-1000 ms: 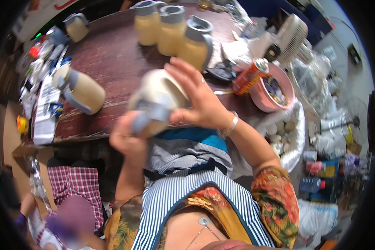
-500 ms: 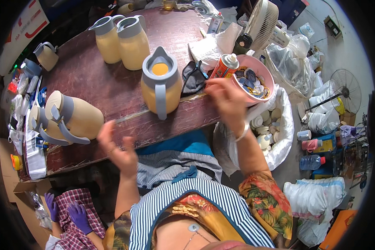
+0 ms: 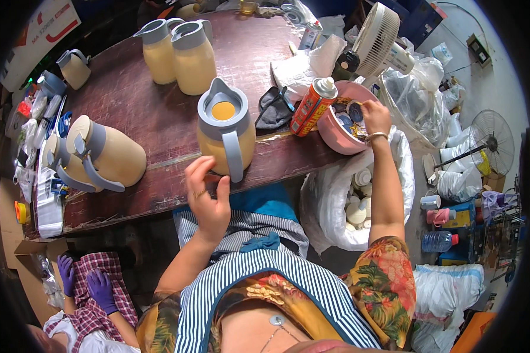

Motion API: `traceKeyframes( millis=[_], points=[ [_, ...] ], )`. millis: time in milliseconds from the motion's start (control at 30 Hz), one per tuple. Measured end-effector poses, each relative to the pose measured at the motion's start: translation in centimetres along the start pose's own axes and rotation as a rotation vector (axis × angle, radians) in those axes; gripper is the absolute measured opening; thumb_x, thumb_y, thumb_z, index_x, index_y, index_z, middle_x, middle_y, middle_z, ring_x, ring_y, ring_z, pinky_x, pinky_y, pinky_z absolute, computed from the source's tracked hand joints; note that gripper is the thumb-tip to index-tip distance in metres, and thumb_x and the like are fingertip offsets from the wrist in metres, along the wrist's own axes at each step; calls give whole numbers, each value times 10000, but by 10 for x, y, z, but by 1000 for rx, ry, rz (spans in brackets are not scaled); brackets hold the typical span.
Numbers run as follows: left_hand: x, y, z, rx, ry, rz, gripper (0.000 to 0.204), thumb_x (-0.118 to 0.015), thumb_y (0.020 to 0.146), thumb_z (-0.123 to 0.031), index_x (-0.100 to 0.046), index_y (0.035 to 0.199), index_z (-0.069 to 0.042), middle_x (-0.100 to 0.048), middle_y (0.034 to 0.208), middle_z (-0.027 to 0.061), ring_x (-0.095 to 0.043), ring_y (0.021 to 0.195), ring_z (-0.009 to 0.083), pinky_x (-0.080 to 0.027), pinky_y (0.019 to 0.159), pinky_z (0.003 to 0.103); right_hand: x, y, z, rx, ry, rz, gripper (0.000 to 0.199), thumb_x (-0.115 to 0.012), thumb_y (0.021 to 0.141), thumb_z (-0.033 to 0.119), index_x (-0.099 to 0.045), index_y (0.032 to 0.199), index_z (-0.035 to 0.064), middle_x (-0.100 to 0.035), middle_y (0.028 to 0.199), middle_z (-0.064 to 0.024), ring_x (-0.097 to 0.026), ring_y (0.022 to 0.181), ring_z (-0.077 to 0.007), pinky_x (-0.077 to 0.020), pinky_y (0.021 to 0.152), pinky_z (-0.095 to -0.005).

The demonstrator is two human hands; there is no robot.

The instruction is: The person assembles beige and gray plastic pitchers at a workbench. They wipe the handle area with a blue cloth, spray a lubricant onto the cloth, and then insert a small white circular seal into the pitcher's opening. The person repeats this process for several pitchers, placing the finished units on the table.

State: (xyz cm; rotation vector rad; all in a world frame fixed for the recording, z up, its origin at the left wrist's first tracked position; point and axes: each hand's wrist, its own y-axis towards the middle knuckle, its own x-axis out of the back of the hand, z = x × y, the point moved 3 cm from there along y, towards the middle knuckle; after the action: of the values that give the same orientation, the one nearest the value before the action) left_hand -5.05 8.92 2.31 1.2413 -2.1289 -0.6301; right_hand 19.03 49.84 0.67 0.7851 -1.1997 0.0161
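My left hand is open, its thumb and fingers apart, just in front of a cream jug with a grey collar, spout and handle. That jug stands upright without a lid, its handle toward me and its yellowish inside showing. My right hand reaches over the rim of a pink basin. Its fingers are pinched together among small dark and pale round pieces; what they hold is hidden. Close to the basin, an orange-red spray can stands at the table's edge.
Two similar jugs stand farther back, and lidded ones lie tilted at the left. A dark cloth and a fan are near the basin. Below hangs a white sack of round caps. A person with purple gloves sits lower left.
My right hand has moved right, from beside the spray can into the pink basin. My left hand has moved right, from near the tilted jugs to the standing jug.
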Motion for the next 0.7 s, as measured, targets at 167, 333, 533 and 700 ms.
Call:
traceKeyframes(
  millis=[167,333,533,700],
  points=[
    [6,0,-34,-491,-35,154,290,-681,858,-45,-594,1134,-33,-647,1050,125,-630,904,288,-536,771,376,85,-25,28,80,67,-146,136,-681,859,252,-716,879,122,-679,838,-49,-634,816,-284,-490,726,-397],
    [-30,-10,-42,214,-616,533,614,-748,860,-172,-463,1380,-12,-535,1276,147,-601,1112,230,-517,958,351,153,-79,157,297,646,37,123,-698,794,-6,-706,912,30,-689,843,-83,-652,795,-217,-496,712,-291],
    [-21,-22,-15,455,-861,340,98,-631,934,-24,-642,1027,4,-574,1083,69,-602,973,126,-510,879,268,141,-148,240,410,914,250,163,-778,729,10,-708,874,36,-673,787,-62,-601,715,-194,-472,625,-301],
    [12,-43,6,768,-1049,393,70,-622,950,-73,-634,953,-4,-596,1021,71,-603,966,141,-501,923,288,110,-161,253,399,1148,413,116,-747,782,4,-682,874,29,-668,827,-46,-563,729,-141,-456,611,-263]
  ],
)
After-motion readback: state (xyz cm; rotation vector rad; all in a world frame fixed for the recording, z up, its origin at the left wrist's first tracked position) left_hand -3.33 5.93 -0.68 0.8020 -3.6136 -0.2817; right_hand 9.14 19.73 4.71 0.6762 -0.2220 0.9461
